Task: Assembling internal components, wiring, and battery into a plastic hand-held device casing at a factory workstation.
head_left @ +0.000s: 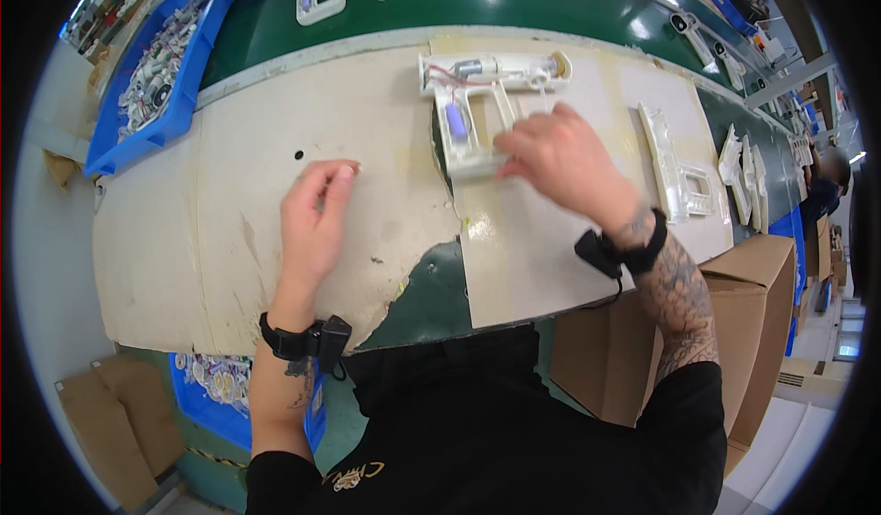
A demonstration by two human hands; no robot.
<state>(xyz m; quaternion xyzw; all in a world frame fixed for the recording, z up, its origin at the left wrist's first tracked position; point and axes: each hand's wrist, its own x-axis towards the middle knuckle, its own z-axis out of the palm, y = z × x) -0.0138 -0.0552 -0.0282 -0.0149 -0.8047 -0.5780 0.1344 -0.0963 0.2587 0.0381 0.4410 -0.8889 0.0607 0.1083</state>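
White plastic, a gun-shaped housing half (477,111) lies open on a worn cream work board (229,221), barrel running left to right along the far edge, handle pointing toward the person. The right hand (555,152) pinches the handle's lower end. The left hand (317,217) rests loosely curled on bare board, holding nothing. Brown cardboard boxes (748,304) stand right; a blue bin (161,74) sits far left.
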